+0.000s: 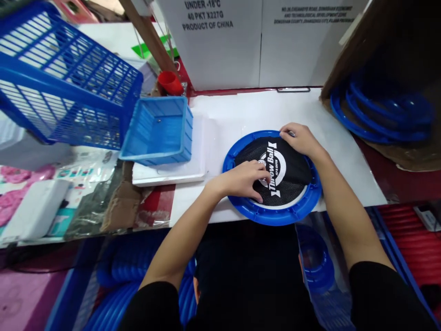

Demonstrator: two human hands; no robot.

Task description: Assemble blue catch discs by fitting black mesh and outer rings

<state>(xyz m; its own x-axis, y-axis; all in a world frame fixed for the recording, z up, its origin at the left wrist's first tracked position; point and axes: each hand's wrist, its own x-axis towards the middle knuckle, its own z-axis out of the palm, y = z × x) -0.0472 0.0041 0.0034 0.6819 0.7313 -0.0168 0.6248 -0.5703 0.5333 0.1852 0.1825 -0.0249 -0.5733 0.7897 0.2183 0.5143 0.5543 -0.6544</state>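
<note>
Evidently, the work is standing partway: a black mesh disc [296,170] with white "Throw Ball" lettering is already lying inside a blue ring [272,218], print side up. Along the near right, a white band is showing between mesh and ring, and the upper right fabric is looking slack, so the fit is probably wanting more settling; whether anything is fastening the mesh is not showing.

The left hand [245,178] is resting on the mesh, fingers bent and parted from the thumb. The right hand [302,138] is curling at the ring's far right rim; I cannot tell whether it is gripping.

The ring is sitting on the white-covered counter [237,110], its near rim apparently reaching past the front edge. Bare covering is stretching behind it toward the white cartons [223,55] and rightward. On the left, a foam slab [172,174] bearing a blue bin [156,158] is narrowing the room.
</note>
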